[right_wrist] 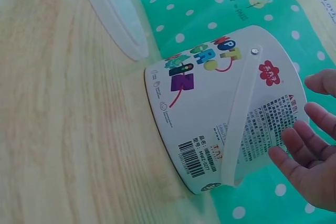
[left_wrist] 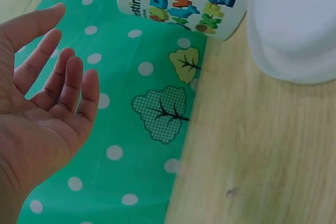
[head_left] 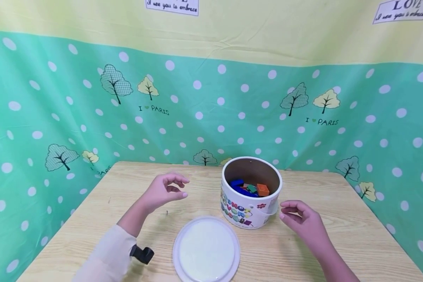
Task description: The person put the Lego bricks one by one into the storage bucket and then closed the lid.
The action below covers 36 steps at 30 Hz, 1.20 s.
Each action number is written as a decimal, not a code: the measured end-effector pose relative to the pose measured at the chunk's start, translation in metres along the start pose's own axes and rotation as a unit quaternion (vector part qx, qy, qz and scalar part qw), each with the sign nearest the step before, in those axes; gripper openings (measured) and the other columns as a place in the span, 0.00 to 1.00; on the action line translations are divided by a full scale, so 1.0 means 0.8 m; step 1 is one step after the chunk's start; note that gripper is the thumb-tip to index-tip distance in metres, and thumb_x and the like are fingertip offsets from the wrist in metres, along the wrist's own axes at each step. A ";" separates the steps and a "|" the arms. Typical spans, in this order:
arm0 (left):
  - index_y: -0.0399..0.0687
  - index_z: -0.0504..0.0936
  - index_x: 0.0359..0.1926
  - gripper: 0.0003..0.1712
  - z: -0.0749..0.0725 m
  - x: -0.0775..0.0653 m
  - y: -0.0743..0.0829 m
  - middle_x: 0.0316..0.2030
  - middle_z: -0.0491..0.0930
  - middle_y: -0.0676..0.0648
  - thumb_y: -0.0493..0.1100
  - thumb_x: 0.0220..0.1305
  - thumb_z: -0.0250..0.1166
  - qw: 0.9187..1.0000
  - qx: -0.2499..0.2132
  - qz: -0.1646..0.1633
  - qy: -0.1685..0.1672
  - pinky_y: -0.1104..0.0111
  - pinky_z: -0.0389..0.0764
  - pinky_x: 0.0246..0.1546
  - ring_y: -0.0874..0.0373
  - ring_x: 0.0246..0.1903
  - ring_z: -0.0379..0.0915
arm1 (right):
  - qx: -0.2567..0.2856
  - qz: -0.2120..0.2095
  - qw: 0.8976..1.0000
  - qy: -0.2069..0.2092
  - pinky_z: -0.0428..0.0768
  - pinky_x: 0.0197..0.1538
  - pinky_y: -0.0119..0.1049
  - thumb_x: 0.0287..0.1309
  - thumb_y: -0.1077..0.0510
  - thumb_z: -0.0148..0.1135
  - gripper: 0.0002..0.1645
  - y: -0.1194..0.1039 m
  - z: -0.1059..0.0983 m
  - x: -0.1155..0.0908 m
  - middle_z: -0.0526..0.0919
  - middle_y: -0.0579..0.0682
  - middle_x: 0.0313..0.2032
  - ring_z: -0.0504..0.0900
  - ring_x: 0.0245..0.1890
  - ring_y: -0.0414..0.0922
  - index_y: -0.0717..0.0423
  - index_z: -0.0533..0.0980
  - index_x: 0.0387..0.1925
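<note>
A white round bucket (head_left: 237, 209) printed with colourful letters stands on the table, its top uncovered. Inside lie several blocks, among them an orange block (head_left: 263, 190), a green one and blue ones. Its pale strap handle (right_wrist: 242, 114) hangs down the side. My left hand (head_left: 167, 190) hovers to the left of the bucket, apart from it, fingers relaxed and holding nothing. Close by the bucket's right side is my right hand (head_left: 303, 221), loosely bent and empty, fingertips near the handle. In front of the bucket a round white lid (head_left: 207, 250) lies flat.
The wooden table (head_left: 338, 203) backs onto a green and yellow curtain (head_left: 211, 98) with dots and trees. A black strap mount (head_left: 142, 253) sits on my left wrist, over a pale sleeve (head_left: 107, 254).
</note>
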State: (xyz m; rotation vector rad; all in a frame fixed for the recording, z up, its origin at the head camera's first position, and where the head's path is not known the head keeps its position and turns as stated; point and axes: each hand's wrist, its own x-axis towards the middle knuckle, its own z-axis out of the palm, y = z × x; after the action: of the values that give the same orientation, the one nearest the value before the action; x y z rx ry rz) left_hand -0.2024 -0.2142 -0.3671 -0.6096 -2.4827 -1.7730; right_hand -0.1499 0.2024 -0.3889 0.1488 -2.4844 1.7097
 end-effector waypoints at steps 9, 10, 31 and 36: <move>0.41 0.84 0.46 0.19 -0.010 -0.031 -0.011 0.48 0.77 0.41 0.37 0.51 0.76 1.000 0.009 -0.014 0.005 0.66 0.81 0.44 0.46 0.45 0.73 | -0.026 0.033 0.994 -0.098 0.81 0.46 0.32 0.57 0.65 0.68 0.17 0.000 0.012 -0.008 0.80 0.57 0.46 0.79 0.44 0.45 0.66 0.77 0.49; 0.40 0.83 0.46 0.19 -0.010 -0.034 -0.013 0.48 0.77 0.41 0.37 0.52 0.76 1.000 0.009 -0.019 0.003 0.66 0.81 0.44 0.47 0.45 0.74 | -0.028 0.036 0.993 -0.113 0.81 0.46 0.32 0.57 0.65 0.68 0.18 0.000 0.013 -0.009 0.80 0.57 0.46 0.79 0.44 0.46 0.66 0.77 0.49; 0.42 0.81 0.50 0.27 0.002 -0.083 -0.030 0.47 0.77 0.44 0.36 0.45 0.77 0.976 0.084 -0.118 -0.161 0.60 0.80 0.41 0.48 0.46 0.73 | 0.056 0.116 0.943 -0.307 0.85 0.42 0.45 0.57 0.65 0.65 0.30 0.020 0.075 -0.014 0.77 0.57 0.46 0.79 0.41 0.48 0.74 0.69 0.59; 0.38 0.76 0.57 0.36 0.011 -0.091 -0.032 0.50 0.75 0.42 0.35 0.43 0.78 0.972 0.070 -0.146 -0.173 0.62 0.81 0.42 0.48 0.46 0.73 | 0.064 0.123 0.939 -0.315 0.85 0.41 0.45 0.55 0.68 0.64 0.33 0.015 0.087 -0.016 0.76 0.58 0.46 0.78 0.41 0.48 0.76 0.66 0.61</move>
State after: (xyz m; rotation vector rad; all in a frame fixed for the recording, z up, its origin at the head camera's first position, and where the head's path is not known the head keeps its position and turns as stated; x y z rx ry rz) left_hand -0.1420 -0.2349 -0.4112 -0.6162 -3.0436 -1.6748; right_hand -0.1424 0.1418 -0.4261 0.4866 -2.9225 2.2109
